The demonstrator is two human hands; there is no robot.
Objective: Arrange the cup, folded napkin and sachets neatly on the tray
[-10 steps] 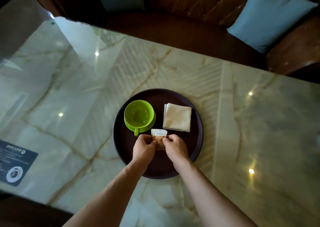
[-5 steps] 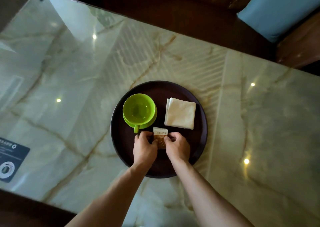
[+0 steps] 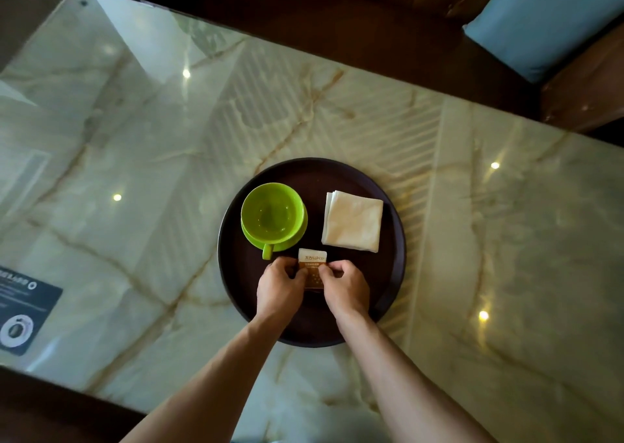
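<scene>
A round dark tray (image 3: pixel 236 284) lies on the marble table. On its left half stands a green cup (image 3: pixel 271 216) on a green saucer, handle pointing toward me. A folded white napkin (image 3: pixel 353 224) lies on the tray's right half. In front of them lie the white-and-brown sachets (image 3: pixel 313 267), stacked. My left hand (image 3: pixel 278 290) pinches their left edge and my right hand (image 3: pixel 347 287) pinches their right edge. The lower part of the sachets is hidden by my fingers.
The glossy marble table (image 3: pixel 135 172) stretches to both sides. A dark printed card (image 3: pixel 23 311) lies at its left edge. A brown leather sofa (image 3: pixel 591 94) with a light blue cushion (image 3: pixel 547 20) stands beyond the far edge.
Both hands stay on the sachets in the same spot on the tray. The camera has tilted down and moved closer, so the tray sits higher and larger in view.
</scene>
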